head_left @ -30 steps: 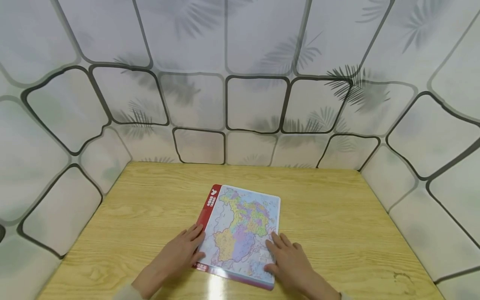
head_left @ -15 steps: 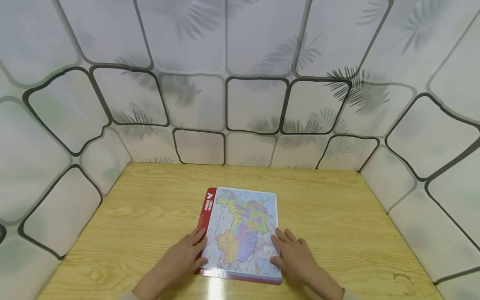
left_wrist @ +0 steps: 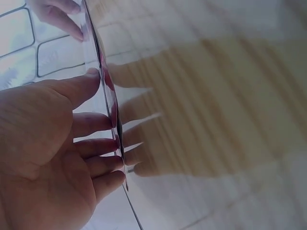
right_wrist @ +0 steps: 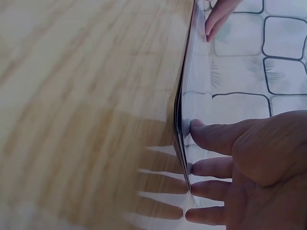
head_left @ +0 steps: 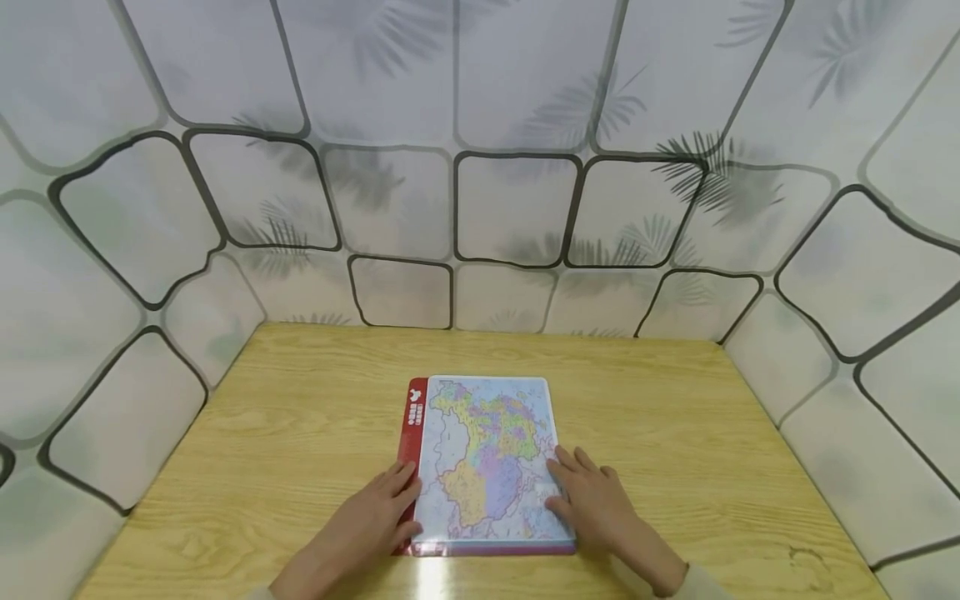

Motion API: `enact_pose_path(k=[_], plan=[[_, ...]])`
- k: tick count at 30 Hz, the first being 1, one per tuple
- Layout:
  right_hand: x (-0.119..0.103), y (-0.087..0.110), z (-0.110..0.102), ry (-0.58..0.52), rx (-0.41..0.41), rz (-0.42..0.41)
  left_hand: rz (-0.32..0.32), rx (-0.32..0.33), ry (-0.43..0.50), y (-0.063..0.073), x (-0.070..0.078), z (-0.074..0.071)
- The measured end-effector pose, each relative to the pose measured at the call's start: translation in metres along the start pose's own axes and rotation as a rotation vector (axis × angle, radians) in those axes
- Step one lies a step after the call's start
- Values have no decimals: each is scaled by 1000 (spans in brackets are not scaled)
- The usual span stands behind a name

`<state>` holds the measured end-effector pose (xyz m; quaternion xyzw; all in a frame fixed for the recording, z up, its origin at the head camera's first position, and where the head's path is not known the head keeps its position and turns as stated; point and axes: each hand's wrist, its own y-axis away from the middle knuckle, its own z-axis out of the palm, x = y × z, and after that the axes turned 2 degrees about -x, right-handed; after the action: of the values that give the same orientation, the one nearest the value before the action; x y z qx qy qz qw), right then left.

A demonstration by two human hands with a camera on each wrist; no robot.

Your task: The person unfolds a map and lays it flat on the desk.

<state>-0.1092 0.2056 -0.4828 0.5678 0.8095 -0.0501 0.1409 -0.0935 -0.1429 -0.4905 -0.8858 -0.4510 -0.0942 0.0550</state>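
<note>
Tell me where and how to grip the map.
Best grip the map by its left and right edges, coming in from both sides and pinching top and underside. It is thin and lies nearly flat on the table, so edges likely offer the best hold; the left hand and right hand rest there.

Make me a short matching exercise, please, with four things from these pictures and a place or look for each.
1. Left hand
2. Map
3. Wall
4. Right hand

A. At the edge opposite the red strip
B. Pale, with dark outlines and leaf shapes
C. At the side with the red strip
D. On the table, between both hands

Pairs: 1-C, 2-D, 3-B, 4-A
</note>
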Motion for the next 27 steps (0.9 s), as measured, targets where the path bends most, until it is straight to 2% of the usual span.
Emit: enact_pose_path(k=[8, 14, 20, 23, 27], plan=[[1, -4, -2, -1, -2, 25, -54, -61, 16, -2, 5, -2], [-1, -3, 0, -43, 18, 31, -55, -46, 34, -1, 4, 0], [-3, 0, 3, -55, 110, 51, -58, -29, 61, 1, 1, 2], [-4, 5, 3, -26, 153, 84, -76, -7, 58, 4, 0, 2], [-6, 12, 2, -5, 152, 147, -110, 20, 45, 9, 2, 3]])
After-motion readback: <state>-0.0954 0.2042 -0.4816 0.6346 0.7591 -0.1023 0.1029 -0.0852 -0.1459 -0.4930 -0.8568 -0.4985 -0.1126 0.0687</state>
